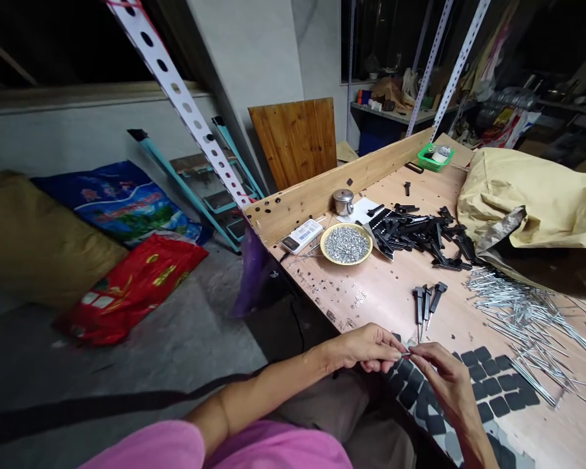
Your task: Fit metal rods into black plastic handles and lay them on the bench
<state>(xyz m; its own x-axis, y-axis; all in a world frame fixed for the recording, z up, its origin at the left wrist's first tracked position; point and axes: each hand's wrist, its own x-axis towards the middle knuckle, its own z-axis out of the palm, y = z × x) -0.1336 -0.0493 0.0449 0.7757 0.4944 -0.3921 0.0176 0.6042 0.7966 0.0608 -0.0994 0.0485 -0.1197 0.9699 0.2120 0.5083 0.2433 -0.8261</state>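
The left hand (366,347) and the right hand (446,381) are both clenched in a pinch at the near edge of the bench (390,319), neither released. The left hand reaches in from 9 o'clock and the right from 5 o'clock, their fingertips meeting at a small metal piece (407,352). The piece sits between the two pinches and appears grasped by both, with neither hand clearly nearer. Its long axis appears to run about 9 to 3, in line with the left hand's fingers, but it is too small and too covered to confirm. At 12 o'clock from the hands, just beyond the fingertips, lie three black spiked parts (427,306) with their metal shanks toward the hands. Further out at 12 o'clock is a heap of black parts (415,233). At 11 o'clock stands a dish of small silver pieces (346,244), with a steel cup (344,202) behind it. A spread of metal rods (527,319) lies at 3 o'clock. A black-patterned sheet (488,384) lies at 4 o'clock, under and beside the right hand. A tan sack (522,195) rests on the bench at 2 o'clock, well apart from the hands.
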